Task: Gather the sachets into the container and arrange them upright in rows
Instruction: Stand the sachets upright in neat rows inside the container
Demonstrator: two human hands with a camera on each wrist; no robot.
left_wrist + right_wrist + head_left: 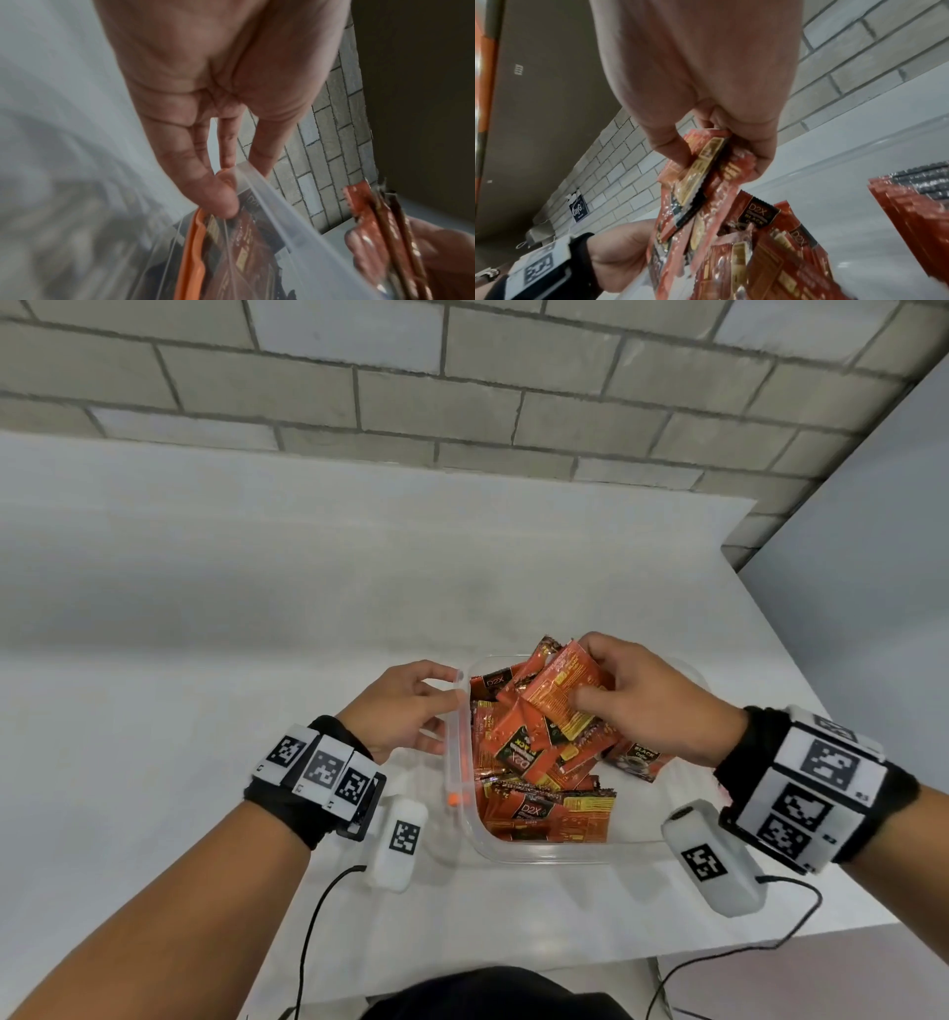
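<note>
A clear plastic container (539, 857) sits on the white table, holding a loose, jumbled pile of orange-and-black sachets (544, 806). My right hand (629, 695) hovers over the far side of the container and pinches a bunch of sachets (560, 695) between thumb and fingers; the right wrist view shows this bunch of sachets (700, 168) fanned out below the right hand (706, 81). My left hand (411, 706) holds the container's left rim, with the thumb on the rim (282, 213) and the fingers (218, 199) against the outer wall by the orange clip (195, 243).
The table (257, 608) runs back to a grey brick wall (462, 392). Its right edge (801, 690) is close to the container, and its front edge is near my body. Black cables (313, 916) trail from both wrist cameras over the front edge.
</note>
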